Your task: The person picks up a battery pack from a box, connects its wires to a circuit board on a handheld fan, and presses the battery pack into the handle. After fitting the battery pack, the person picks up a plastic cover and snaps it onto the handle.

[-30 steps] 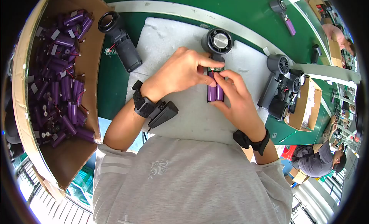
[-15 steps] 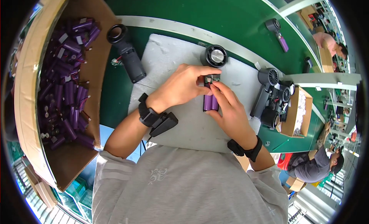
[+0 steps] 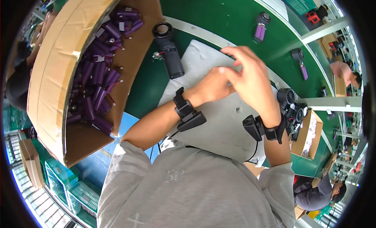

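My right hand [image 3: 252, 77] is raised over the pale foam mat [image 3: 211, 126], its fingers stretched out and apart, holding nothing I can see. Close beside it, partly behind its thumb, is my left hand [image 3: 211, 87]. The left fingers are bent and mostly hidden, so whether they hold anything does not show. Left of the mat lies a black handheld fan housing [image 3: 172, 61], a round ring at its far end and a small wired board at its side. Beyond the pale rail, a black fan head with purple battery cells [image 3: 260, 32] lies on the green surface.
A large cardboard box [image 3: 47, 95] of purple battery packs [image 3: 98, 75] stands at the left. Black fan parts [image 3: 288, 98] are heaped on the right beside a small carton [image 3: 309, 134]. Another fan with purple cells [image 3: 301, 63] lies farther right. Other people sit at the right.
Both hands have left the purple cells and board they were handling on the mat. A fan unit with purple cells now shows beyond the rail. The view has swung, shifting the box rightward.
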